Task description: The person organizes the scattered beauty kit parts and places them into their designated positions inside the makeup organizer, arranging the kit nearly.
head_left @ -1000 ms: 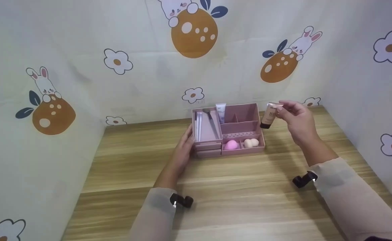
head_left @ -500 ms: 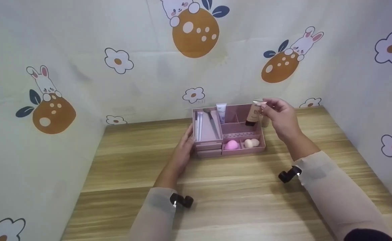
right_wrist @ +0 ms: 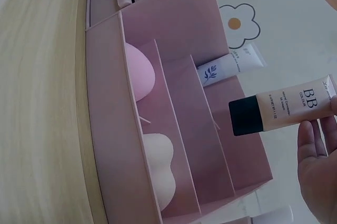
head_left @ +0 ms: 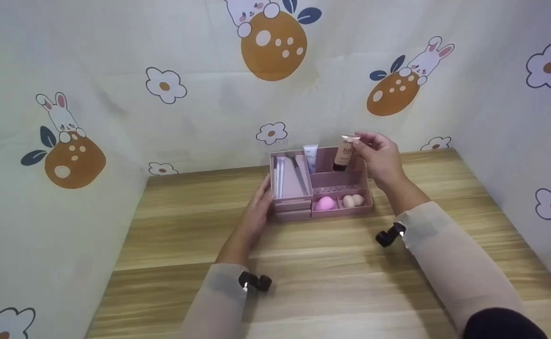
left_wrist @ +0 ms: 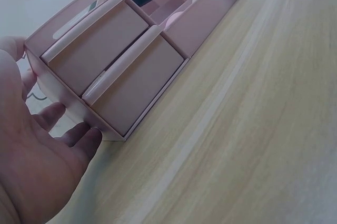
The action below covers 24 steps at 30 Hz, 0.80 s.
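Observation:
My right hand pinches a beige BB cream tube by its flat end, black cap downward. The tube hangs over the back compartments of a pink desktop organizer, apart from its walls in the right wrist view. A white tube with a blue leaf print stands in the back left compartment. My left hand touches the organizer's left side with spread fingers. In the front compartments lie a pink makeup sponge and a cream sponge with a narrow waist.
A makeup brush and slim white sticks lie in the organizer's top left tray, above two closed drawers. Outside its right side is a partly visible white-ended item. Patterned cloth rises behind the wooden table.
My right hand has carried the BB cream tube leftward, from beside the organizer's right edge to over its back compartments. My left hand has stayed at the organizer's left side.

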Motion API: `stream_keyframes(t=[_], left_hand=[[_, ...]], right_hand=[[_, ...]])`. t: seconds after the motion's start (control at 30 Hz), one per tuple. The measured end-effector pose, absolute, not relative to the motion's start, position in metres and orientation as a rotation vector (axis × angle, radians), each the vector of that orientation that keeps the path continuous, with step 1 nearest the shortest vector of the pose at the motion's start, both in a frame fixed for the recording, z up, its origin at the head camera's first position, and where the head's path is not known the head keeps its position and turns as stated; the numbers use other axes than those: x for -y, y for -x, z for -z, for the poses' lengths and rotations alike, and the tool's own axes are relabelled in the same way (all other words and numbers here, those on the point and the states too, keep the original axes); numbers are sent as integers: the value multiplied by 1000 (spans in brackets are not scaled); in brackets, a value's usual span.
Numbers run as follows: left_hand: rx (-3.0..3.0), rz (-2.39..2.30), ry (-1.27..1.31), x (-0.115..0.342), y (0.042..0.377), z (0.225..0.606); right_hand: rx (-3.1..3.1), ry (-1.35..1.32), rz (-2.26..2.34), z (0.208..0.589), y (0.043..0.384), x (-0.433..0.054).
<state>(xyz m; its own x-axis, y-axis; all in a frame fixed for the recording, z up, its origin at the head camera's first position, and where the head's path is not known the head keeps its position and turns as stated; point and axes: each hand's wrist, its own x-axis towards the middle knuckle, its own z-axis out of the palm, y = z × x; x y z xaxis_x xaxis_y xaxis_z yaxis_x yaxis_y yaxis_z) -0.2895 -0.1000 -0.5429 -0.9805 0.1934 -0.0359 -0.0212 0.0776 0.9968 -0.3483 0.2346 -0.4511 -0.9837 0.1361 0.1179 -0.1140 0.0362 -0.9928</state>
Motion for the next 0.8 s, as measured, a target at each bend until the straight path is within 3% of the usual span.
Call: stream_keyframes(t=[0.8], left_hand=[[-2197, -2011, -162, 101, 287, 542]], right_hand=[[2303, 96, -2045, 472, 375, -208]])
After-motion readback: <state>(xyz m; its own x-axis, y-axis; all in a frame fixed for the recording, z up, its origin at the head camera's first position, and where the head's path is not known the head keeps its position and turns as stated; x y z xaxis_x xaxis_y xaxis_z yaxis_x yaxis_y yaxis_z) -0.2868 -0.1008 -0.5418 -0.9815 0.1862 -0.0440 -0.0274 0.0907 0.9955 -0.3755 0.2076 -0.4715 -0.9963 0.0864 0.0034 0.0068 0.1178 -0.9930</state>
